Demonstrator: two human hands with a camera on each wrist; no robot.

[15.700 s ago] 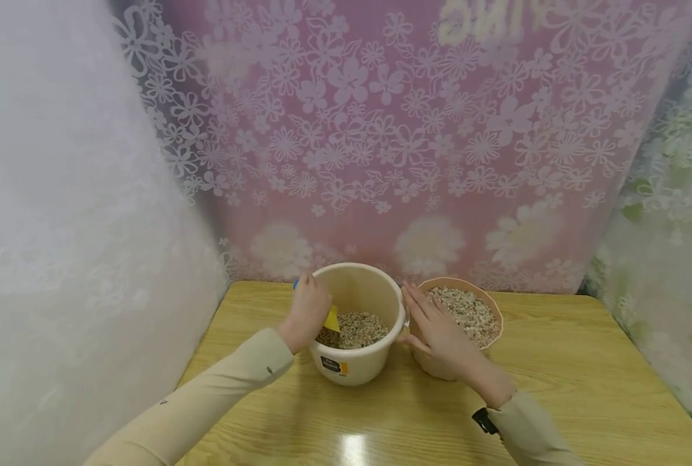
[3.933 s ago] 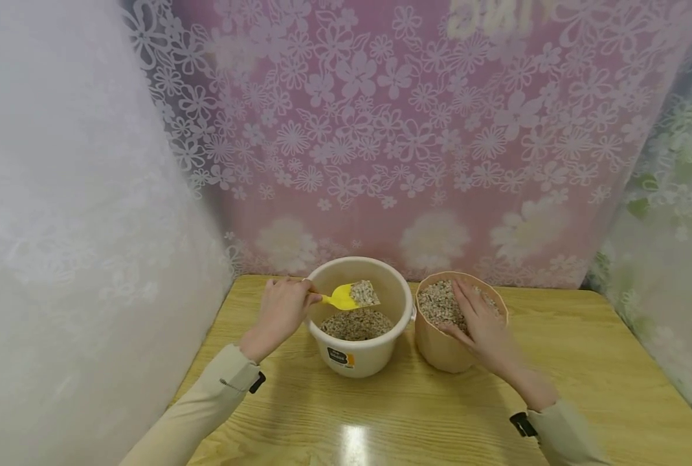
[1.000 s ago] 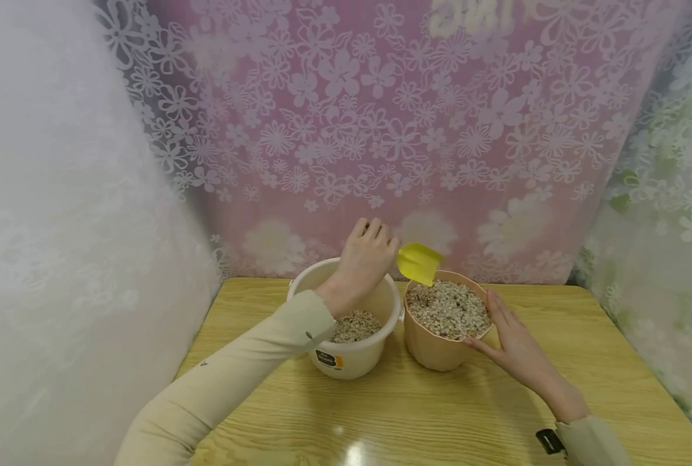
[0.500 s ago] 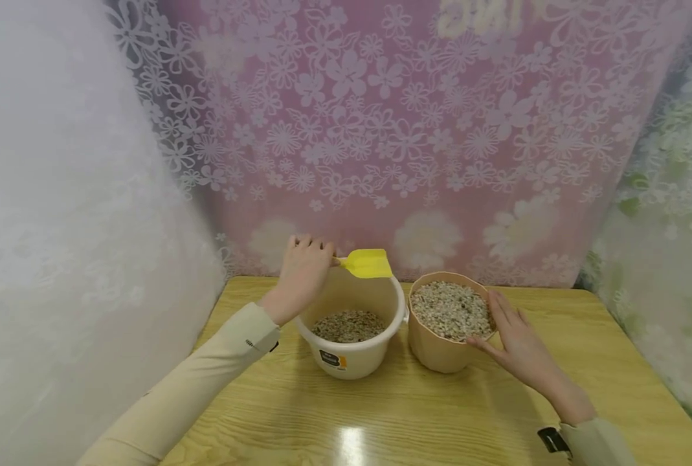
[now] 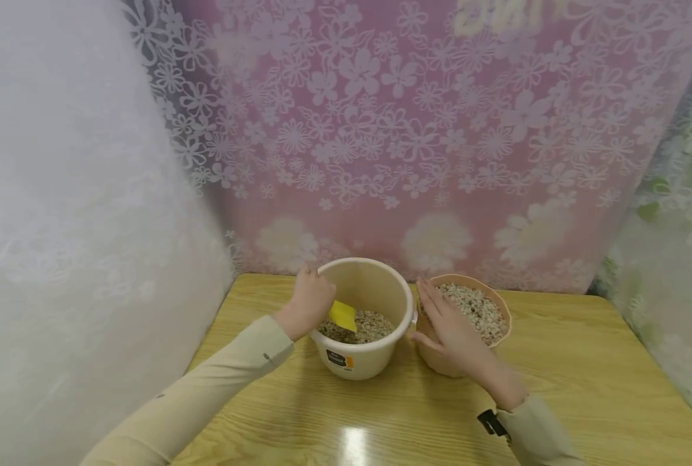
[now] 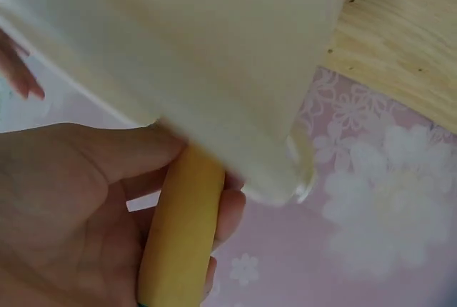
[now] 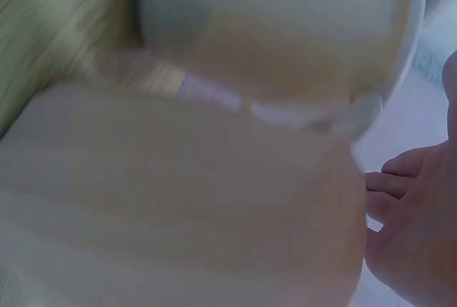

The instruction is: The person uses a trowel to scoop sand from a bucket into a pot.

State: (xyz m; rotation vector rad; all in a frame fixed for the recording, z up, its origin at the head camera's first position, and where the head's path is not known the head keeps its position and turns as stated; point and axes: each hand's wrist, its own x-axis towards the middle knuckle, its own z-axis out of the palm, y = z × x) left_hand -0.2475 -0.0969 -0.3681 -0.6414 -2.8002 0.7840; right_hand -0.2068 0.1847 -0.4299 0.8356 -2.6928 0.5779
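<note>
My left hand grips the handle of a small yellow shovel at the left rim of a cream bucket. The blade dips inside, down at the small mixed pebbles in the bottom. In the left wrist view, thumb and fingers wrap the yellow handle, and the bucket wall hides the blade. My right hand, fingers stretched out, lies over the left rim of a peach ribbed pot, close to the bucket. Pale pebbles fill the pot nearly to its rim.
Bucket and pot stand side by side near the back edge of a wooden table. Behind hangs a pink floral curtain. A whitish sheet closes the left side, and a floral one the right.
The shovel tipped over the pot a second ago, then swung back left above the bucket, its blade bare. Now it is down inside. My right hand has shifted from the pot's right side to its left.
</note>
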